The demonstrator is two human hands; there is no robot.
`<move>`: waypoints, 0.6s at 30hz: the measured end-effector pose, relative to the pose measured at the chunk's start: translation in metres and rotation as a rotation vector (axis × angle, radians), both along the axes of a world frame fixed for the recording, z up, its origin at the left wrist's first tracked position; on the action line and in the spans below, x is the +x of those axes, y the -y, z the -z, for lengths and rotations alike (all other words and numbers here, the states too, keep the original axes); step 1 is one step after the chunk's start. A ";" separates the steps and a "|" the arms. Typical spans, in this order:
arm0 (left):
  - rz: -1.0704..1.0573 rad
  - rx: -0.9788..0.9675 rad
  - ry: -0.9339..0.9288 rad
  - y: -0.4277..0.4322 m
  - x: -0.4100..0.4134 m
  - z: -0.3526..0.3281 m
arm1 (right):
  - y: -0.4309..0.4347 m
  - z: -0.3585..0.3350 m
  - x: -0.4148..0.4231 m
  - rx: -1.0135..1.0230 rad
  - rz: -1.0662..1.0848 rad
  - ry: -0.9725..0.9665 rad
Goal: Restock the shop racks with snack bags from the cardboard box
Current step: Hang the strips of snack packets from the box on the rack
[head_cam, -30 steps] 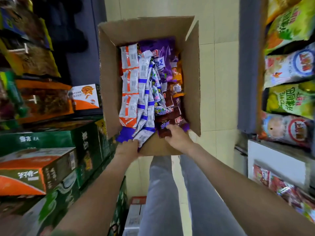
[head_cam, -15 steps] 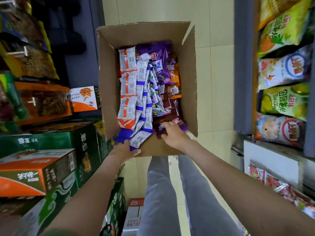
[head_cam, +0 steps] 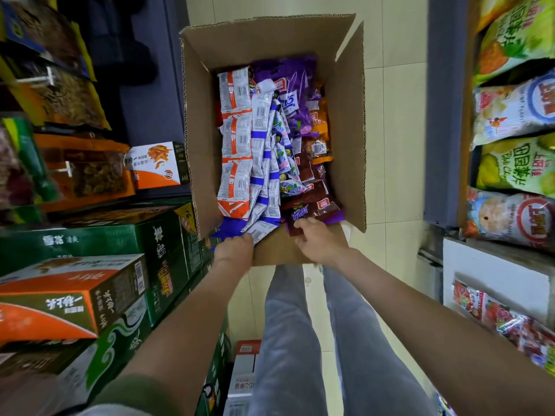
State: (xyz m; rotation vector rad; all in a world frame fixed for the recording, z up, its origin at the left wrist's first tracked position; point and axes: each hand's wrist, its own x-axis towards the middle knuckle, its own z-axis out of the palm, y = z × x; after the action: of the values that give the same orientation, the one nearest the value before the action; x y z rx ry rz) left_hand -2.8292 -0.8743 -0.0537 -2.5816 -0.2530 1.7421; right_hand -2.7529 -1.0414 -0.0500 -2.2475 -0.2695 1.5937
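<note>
An open cardboard box [head_cam: 350, 139] stands on the floor in front of me, packed with snack bags. Orange-and-white bags [head_cam: 235, 139] line its left side, white-and-blue bags [head_cam: 264, 163] fill the middle, and purple bags [head_cam: 288, 73] lie at the far end. My left hand [head_cam: 234, 250] is at the near left corner, its fingers curled over the end of the white-and-blue bags. My right hand [head_cam: 315, 241] pinches the near edge of a dark red and purple bag [head_cam: 312, 210] at the box's near right.
A rack on the right holds large green and white chip bags [head_cam: 516, 109], with red packets [head_cam: 510, 325] lower down. Stacked green cartons [head_cam: 99, 235] and an orange-and-white box [head_cam: 156, 166] crowd the left. My legs [head_cam: 288, 340] stand on pale floor tiles.
My left hand has moved forward from the box's near edge onto the ends of the white-and-blue bags. My right hand stays on the dark red bag.
</note>
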 end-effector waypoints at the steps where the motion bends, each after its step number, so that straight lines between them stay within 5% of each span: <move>1: 0.043 0.009 0.010 0.000 0.003 -0.002 | 0.000 0.001 0.000 -0.003 -0.005 -0.005; 11: 0.224 -0.283 0.431 0.023 0.080 -0.086 | -0.018 -0.057 0.036 0.255 0.154 0.014; 14: -0.019 -0.370 0.584 0.030 0.107 -0.128 | -0.014 -0.097 0.062 0.307 0.270 0.116; 18: -0.640 -0.633 0.716 0.024 0.129 -0.179 | -0.005 -0.149 0.086 0.406 0.499 0.186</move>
State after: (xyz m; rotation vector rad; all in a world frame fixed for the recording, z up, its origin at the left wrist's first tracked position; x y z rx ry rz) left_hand -2.7005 -0.8986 0.1251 -3.8661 -0.6924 0.9658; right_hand -2.6669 -1.0360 0.0988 -1.9455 -0.0606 0.9752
